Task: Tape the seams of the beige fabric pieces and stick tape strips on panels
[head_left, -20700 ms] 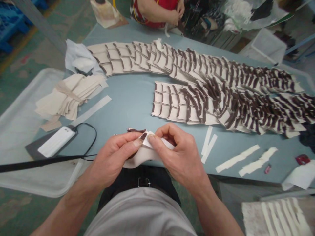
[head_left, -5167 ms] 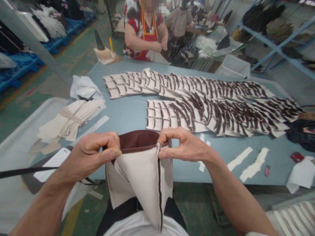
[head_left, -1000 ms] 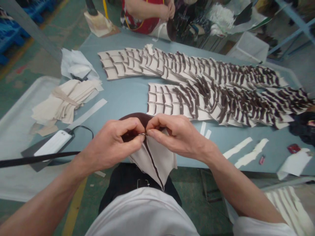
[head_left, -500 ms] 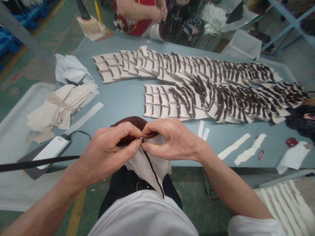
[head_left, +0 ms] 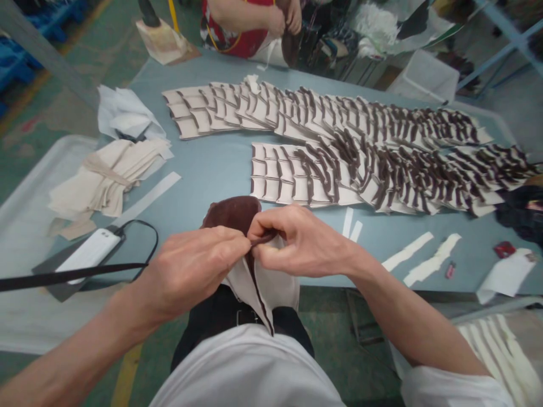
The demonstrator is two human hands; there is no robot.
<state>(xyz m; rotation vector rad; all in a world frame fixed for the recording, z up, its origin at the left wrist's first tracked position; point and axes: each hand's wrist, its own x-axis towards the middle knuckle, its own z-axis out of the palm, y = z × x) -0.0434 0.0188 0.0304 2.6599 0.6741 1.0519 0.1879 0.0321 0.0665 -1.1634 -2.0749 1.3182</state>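
On the table (head_left: 203,164), panels (head_left: 377,175) lie behind the pouch (head_left: 278,277).

Soft, even light lies across the blue-grey bench (head_left: 207,164) here, shadows faint, while the green floor (head_left: 331,345) beneath looks dimmer; the blue pallets (head_left: 53,21) smear and stretch at the corner, and the fingers (head_left: 216,243) seem slightly soft-edged

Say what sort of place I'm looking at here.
Probably a workshop or factory making sewn goods: long rows of overlapping cream-and-brown pieces lie on the table, a banded bundle of pale material lies at one end, and a co-worker across the table handles a similarly coloured piece.
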